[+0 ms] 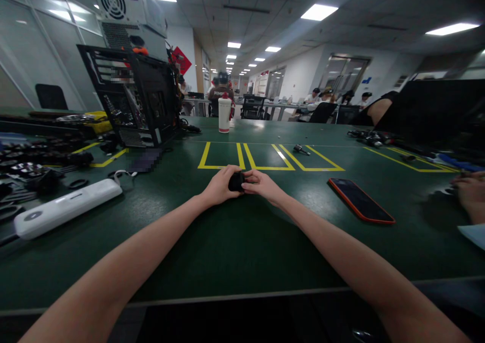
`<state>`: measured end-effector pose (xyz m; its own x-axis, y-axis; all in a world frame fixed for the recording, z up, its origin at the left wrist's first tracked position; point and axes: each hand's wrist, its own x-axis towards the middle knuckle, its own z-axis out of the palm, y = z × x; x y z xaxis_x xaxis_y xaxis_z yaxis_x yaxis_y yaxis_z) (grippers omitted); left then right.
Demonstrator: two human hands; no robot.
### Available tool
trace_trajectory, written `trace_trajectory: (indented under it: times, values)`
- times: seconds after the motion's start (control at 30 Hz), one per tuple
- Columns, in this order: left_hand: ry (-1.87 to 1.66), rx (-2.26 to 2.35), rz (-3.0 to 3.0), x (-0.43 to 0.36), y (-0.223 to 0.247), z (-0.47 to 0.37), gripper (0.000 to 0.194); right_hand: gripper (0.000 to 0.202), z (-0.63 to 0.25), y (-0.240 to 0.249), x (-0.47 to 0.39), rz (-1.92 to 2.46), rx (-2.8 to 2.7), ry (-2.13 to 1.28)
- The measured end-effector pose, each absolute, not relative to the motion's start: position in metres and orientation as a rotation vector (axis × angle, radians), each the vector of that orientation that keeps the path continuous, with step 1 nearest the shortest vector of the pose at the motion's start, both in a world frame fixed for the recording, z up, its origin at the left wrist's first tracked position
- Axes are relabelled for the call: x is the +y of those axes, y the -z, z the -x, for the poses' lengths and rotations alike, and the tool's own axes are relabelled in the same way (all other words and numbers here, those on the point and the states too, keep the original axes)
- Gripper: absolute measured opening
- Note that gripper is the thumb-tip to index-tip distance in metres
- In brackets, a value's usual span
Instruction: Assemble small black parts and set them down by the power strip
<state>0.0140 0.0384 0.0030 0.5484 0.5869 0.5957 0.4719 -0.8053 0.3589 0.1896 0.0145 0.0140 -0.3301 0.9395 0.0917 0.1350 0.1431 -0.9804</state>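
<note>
Between my two hands is a small black rounded part (235, 182), just above or on the green table; its exact kind does not show. My left hand (219, 186) wraps round it from the left, fingers over the top and thumb below. From the right, my right hand (262, 185) pinches at its side with the fingertips; whether a smaller piece sits between them is hidden. Just beyond my hands lie yellow tape boxes (246, 168) on the table. A small dark metallic part (301, 150) rests in the right-hand box.
An orange-edged phone (361, 200) lies to the right, a white power strip (70, 206) to the left. Past the strip stand an open computer case (151, 100) and several black parts (41, 174). A white bottle (224, 114) stands at the back. Another person's hand (472, 194) is at far right.
</note>
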Motion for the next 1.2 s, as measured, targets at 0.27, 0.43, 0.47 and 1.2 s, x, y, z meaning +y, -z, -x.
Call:
trace_trajectory:
  times: [0.27,0.43,0.47,1.2]
  values:
    - [-1.083,0.903,-2.609,0.036,-0.007,-0.014,0.057,0.026,-0.187,-0.007,0.022,1.016,-1.664,-1.108]
    - [-1.086,0.897,-2.603,0.038,-0.005,-0.015,0.057,0.024,-0.187,-0.004,0.022,0.916,-1.734,-0.938]
    - [-1.092,0.901,-2.599,0.039,-0.005,-0.015,0.057,0.021,-0.187,-0.003,0.022,0.912,-1.750,-0.938]
    - [-1.057,0.926,-2.606,0.037,-0.005,-0.014,0.060,0.018,-0.185,-0.003,0.028,1.048,-1.657,-1.061]
